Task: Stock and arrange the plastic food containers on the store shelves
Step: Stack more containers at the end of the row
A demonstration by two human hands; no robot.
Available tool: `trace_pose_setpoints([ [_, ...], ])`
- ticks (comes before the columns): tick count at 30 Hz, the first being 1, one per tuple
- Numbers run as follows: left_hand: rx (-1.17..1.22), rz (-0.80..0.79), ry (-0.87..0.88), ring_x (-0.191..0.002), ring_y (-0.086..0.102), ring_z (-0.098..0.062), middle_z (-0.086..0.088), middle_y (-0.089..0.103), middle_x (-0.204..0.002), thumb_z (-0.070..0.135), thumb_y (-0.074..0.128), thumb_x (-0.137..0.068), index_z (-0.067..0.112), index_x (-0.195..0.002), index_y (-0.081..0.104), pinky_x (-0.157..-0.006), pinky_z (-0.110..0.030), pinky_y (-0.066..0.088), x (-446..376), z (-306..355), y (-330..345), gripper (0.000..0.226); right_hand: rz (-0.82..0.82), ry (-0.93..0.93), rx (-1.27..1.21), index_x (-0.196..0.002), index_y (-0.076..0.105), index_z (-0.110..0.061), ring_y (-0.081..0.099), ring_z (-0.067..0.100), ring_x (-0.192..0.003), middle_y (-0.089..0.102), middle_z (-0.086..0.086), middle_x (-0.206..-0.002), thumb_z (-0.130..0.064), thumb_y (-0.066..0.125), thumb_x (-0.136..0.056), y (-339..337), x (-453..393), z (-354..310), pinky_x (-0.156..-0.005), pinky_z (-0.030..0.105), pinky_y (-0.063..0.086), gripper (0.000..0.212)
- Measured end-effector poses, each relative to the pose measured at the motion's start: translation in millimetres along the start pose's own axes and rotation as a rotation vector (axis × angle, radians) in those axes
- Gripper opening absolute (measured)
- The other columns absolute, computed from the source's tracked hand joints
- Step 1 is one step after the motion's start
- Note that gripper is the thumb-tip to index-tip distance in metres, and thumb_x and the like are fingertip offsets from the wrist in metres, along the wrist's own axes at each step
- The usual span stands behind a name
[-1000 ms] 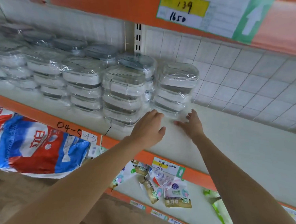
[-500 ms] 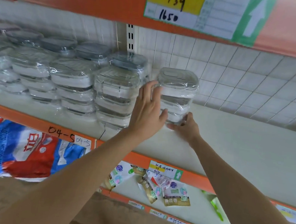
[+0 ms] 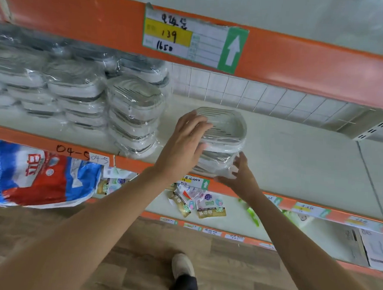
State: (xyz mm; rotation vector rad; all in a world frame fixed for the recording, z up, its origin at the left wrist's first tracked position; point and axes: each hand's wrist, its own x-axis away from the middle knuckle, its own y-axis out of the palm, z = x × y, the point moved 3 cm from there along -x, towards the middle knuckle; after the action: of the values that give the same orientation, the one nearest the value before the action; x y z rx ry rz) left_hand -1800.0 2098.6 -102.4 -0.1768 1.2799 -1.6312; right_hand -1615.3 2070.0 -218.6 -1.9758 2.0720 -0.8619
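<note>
A plastic-wrapped pack of stacked white food containers (image 3: 226,133) sits near the front edge of the white shelf (image 3: 297,164), apart from the other packs. My left hand (image 3: 184,144) grips its left side, fingers curled over the top lid. My right hand (image 3: 242,177) holds the pack's lower right corner from below. Several more wrapped stacks of containers (image 3: 134,110) stand in rows on the shelf to the left.
An orange shelf beam (image 3: 303,62) with a price label (image 3: 188,41) hangs overhead. The lower shelf holds a red-and-blue bag (image 3: 34,175) and small sachets (image 3: 200,203). My shoe (image 3: 182,265) stands on the wooden floor. White shelf surface stretches right of the pack.
Both hands reached the rightmost pack, took hold of it and pulled it forward and right, away from the row, toward the shelf's front edge. The camera view tilted down.
</note>
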Motion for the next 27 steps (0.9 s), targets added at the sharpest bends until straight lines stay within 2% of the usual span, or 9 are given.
trace_pose_setpoints([
  [3,0.068,-0.035,0.05,-0.126,0.044,-0.038,-0.02,0.057,-0.116,-0.01,0.066,-0.079,-0.007,-0.108,0.061,-0.109,-0.039,0.033,0.1,6.8,-6.1,0.03,0.013,-0.049,-0.067,-0.15,-0.001,-0.012,0.024,0.014,-0.14,0.021,0.006,-0.154,-0.021,0.083,-0.066,-24.8,19.3,-16.2,-0.109,0.033,0.032,0.119],
  [6,0.1,-0.063,0.09,-0.124,0.046,-0.038,-0.022,0.058,-0.113,-0.015,0.064,-0.078,-0.01,-0.099,0.063,-0.109,-0.034,0.033,-1.0,11.8,-9.1,0.022,0.028,-0.134,-0.076,-0.149,0.006,-0.013,0.025,0.01,-0.139,0.023,0.005,-0.152,-0.029,0.083,-0.061,-44.0,30.2,-39.5,-0.11,0.034,0.032,0.118],
  [8,0.104,-0.102,0.111,-0.124,0.046,-0.037,-0.022,0.058,-0.112,-0.015,0.065,-0.078,-0.01,-0.098,0.063,-0.109,-0.031,0.03,-2.5,15.0,-9.7,0.021,0.054,-0.194,-0.033,-0.148,0.008,-0.01,0.027,0.012,-0.137,0.025,0.006,-0.149,-0.027,0.083,-0.062,-51.6,34.2,-54.0,-0.11,0.037,0.033,0.116],
  [12,0.133,-0.147,0.082,-0.13,0.042,-0.033,-0.022,0.051,-0.12,-0.011,0.063,-0.081,-0.007,-0.103,0.06,-0.108,-0.028,0.033,-2.0,16.4,-10.3,0.023,0.143,-0.391,0.247,-0.146,0.017,-0.001,0.027,0.022,-0.136,0.025,0.014,-0.147,-0.024,0.085,-0.064,-58.7,36.8,-79.1,-0.108,0.026,0.029,0.109],
  [14,0.129,-0.138,0.017,-0.128,0.044,-0.032,-0.023,0.045,-0.125,-0.005,0.066,-0.081,-0.005,-0.113,0.055,-0.103,-0.03,0.039,-2.0,12.3,-10.4,0.033,0.141,-0.45,0.358,-0.145,0.021,-0.001,0.03,0.028,-0.134,0.027,0.016,-0.144,-0.025,0.084,-0.066,-59.4,37.0,-88.0,-0.108,0.034,0.033,0.104],
  [17,0.108,-0.204,-0.125,-0.129,0.039,-0.033,-0.025,0.032,-0.139,0.013,0.074,-0.079,-0.008,-0.137,0.033,-0.104,-0.028,0.034,-2.7,-0.6,-4.2,0.074,0.149,-0.446,0.469,-0.145,0.026,-0.002,0.037,0.034,-0.125,0.034,0.019,-0.135,-0.029,0.084,-0.067,-59.9,35.4,-91.3,-0.104,0.047,0.038,0.101],
  [20,0.106,-0.339,-0.176,-0.141,0.025,-0.024,-0.013,0.021,-0.154,0.025,0.077,-0.077,0.0,-0.148,0.013,-0.111,-0.028,0.025,-0.4,-10.8,8.7,0.098,0.181,-0.378,0.571,-0.146,0.024,-0.007,0.034,0.032,-0.12,0.034,0.017,-0.129,-0.041,0.084,-0.062,-59.4,32.3,-90.3,-0.101,0.044,0.036,0.109],
  [23,0.063,-0.33,-0.176,-0.132,0.036,-0.024,-0.006,0.033,-0.15,0.029,0.078,-0.074,0.007,-0.148,0.02,-0.104,-0.03,0.031,-2.7,-15.2,16.8,0.097,0.216,-0.328,0.626,-0.138,0.033,-0.01,0.034,0.029,-0.115,0.034,0.012,-0.123,-0.049,0.084,-0.055,-59.5,30.7,-90.4,-0.098,0.039,0.033,0.104],
  [27,0.082,-0.337,-0.194,-0.117,0.041,-0.026,-0.008,0.046,-0.134,0.033,0.079,-0.072,0.009,-0.141,0.034,-0.097,-0.029,0.033,-5.8,-23.7,19.7,0.086,0.249,-0.273,0.487,-0.129,0.037,-0.003,0.033,0.026,-0.116,0.033,0.011,-0.122,-0.041,0.087,-0.054,-65.7,33.7,-81.8,-0.101,0.031,0.031,0.097],
])
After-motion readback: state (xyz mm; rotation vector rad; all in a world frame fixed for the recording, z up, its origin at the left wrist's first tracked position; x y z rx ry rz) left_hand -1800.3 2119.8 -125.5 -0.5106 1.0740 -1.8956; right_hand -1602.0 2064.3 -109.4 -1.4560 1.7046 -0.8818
